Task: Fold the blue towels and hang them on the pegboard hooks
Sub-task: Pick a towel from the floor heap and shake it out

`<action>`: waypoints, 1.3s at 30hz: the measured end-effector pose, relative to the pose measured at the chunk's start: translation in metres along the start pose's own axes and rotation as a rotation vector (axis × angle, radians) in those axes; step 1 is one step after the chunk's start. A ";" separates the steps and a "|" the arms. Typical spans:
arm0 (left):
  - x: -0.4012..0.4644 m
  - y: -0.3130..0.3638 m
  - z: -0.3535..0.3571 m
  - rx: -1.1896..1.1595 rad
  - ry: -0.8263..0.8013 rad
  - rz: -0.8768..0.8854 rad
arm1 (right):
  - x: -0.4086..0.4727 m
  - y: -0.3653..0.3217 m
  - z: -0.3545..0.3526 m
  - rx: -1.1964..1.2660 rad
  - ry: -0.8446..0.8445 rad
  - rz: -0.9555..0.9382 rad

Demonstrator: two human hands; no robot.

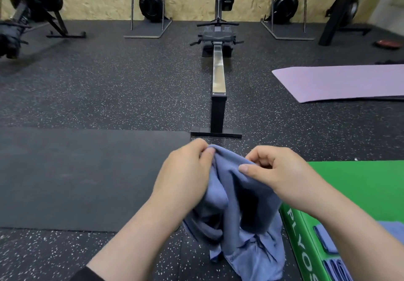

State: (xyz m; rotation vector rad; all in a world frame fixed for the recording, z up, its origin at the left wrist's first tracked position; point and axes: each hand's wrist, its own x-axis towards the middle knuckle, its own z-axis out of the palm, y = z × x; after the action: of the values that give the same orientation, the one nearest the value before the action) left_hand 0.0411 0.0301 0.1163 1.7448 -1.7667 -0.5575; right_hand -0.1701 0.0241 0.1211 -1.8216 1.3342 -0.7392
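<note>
Both hands' fingers (207, 153) pinch the hanging blue towel's (238, 210) top edge.

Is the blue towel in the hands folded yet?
Not folded: the blue towel hangs bunched in loose drapes, its top edge pinched by left hand and right hand.

Bare forearms, dark sleeve cuff (87, 275) — left

Rowing machine (218, 79), purple mat (341, 83)
</note>
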 end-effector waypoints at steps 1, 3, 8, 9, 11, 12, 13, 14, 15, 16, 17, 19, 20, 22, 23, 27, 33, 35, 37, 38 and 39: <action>0.003 -0.004 -0.004 -0.012 0.050 -0.034 | -0.001 0.001 -0.001 0.002 0.007 0.008; 0.008 -0.009 -0.009 -0.039 0.045 -0.041 | 0.000 0.003 -0.002 -0.004 0.024 0.002; -0.009 0.009 -0.005 -0.104 -0.253 0.133 | 0.000 0.001 0.008 0.018 -0.002 -0.073; -0.011 0.010 -0.002 -0.081 -0.291 0.154 | 0.000 0.001 0.010 0.026 -0.010 -0.084; -0.011 0.009 0.002 -0.079 -0.341 0.141 | 0.000 0.000 0.011 0.033 -0.008 -0.098; -0.011 0.008 0.003 -0.074 -0.343 0.135 | 0.000 0.000 0.011 0.032 -0.001 -0.101; -0.010 0.006 0.004 -0.062 -0.315 0.127 | 0.000 0.000 0.010 0.027 0.006 -0.099; -0.008 0.005 0.004 -0.052 -0.255 0.111 | 0.000 0.001 0.009 0.014 0.013 -0.089; -0.006 0.002 0.003 -0.056 -0.186 0.082 | 0.000 0.001 0.007 -0.011 0.017 -0.066; -0.004 -0.001 0.002 -0.073 -0.124 0.043 | 0.000 0.002 0.005 -0.048 0.016 -0.034; -0.001 -0.003 0.001 -0.092 -0.082 0.005 | -0.001 0.003 0.002 -0.087 0.011 -0.001; 0.003 -0.007 -0.003 -0.104 -0.054 -0.043 | -0.002 0.004 -0.002 -0.137 0.017 0.041; 0.004 -0.008 -0.005 -0.112 -0.049 -0.058 | -0.003 0.004 -0.004 -0.141 0.034 0.049; 0.004 -0.010 -0.009 -0.127 -0.024 -0.079 | -0.005 0.002 -0.009 -0.101 0.069 0.059; 0.004 -0.011 -0.011 -0.125 -0.006 -0.088 | -0.005 0.002 -0.011 -0.086 0.079 0.060; 0.001 -0.015 -0.020 -0.130 0.036 -0.122 | -0.009 0.002 -0.015 -0.060 0.047 0.096; -0.004 -0.014 -0.025 -0.136 -0.022 -0.159 | -0.009 -0.004 -0.011 0.023 0.075 0.139; -0.007 -0.013 -0.029 -0.039 -0.085 -0.175 | -0.008 -0.003 -0.007 0.053 0.129 0.152; -0.007 -0.011 -0.034 0.155 -0.173 -0.191 | -0.008 -0.001 -0.003 0.082 0.145 0.163; -0.007 -0.011 -0.035 0.221 -0.229 -0.203 | -0.008 0.000 -0.001 0.099 0.136 0.173; -0.007 -0.011 -0.035 0.266 -0.281 -0.210 | -0.008 0.001 0.001 0.117 0.119 0.184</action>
State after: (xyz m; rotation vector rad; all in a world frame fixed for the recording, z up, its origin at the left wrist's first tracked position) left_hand 0.0728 0.0405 0.1340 2.1405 -1.9304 -0.7121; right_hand -0.1722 0.0314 0.1195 -1.5605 1.4812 -0.8181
